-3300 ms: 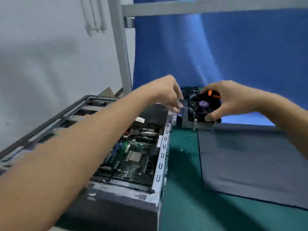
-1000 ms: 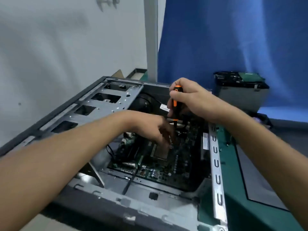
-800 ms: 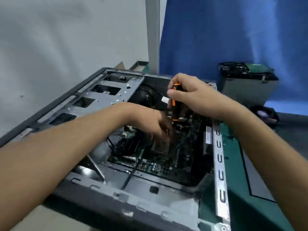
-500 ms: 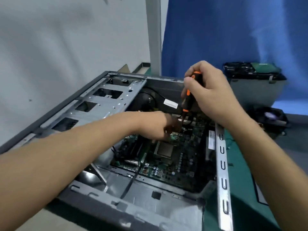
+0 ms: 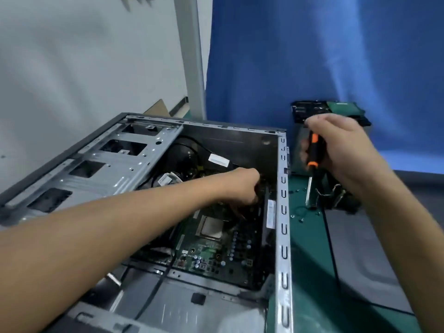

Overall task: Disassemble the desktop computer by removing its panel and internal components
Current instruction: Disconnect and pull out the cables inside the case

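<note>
So the case (image 5: 283, 236) is open, motherboard (image 5: 216, 251) not out yet; right hand (image 5: 343, 150) fingers curl round the screwdriver (image 5: 314, 150), left hand (image 5: 241, 188) is deep inside, can't tell its grip.

Blue cloth (image 5: 312, 56) hangs across the back, with a grey post (image 5: 192, 56) standing upright at its left edge. White wall (image 5: 84, 56) to the left, a cardboard scrap (image 5: 158, 108) at its foot. Green mat (image 5: 307, 236) lies low right.

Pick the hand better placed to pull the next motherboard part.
Left. The left hand is inside the case, down at the motherboard by the CPU; the right hand grips the screwdriver outside, over the green mat.
</note>
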